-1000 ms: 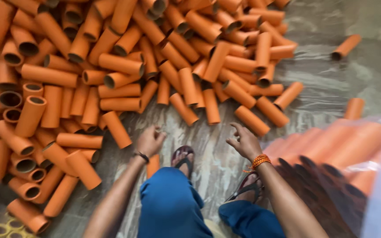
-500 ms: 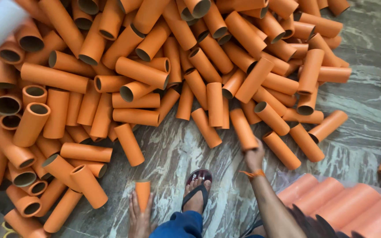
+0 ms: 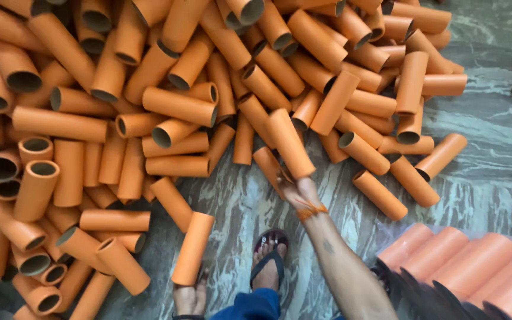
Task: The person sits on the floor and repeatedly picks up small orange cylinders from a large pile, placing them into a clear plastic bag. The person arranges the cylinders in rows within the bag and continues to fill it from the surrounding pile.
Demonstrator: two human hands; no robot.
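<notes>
Orange tube (image 3: 192, 249) now stands taller in my left hand (image 3: 189, 298); my right hand (image 3: 300, 191) has closed on another tube (image 3: 290, 144).

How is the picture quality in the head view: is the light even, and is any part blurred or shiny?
Head view: soft, even light, only faint shadows under the orange tubes; the marbled floor shows a dull sheen, no strong glare; the right hand and the tube it grips are slightly motion-blurred; the left hand, holding another tube, is cut by the bottom edge.
</notes>
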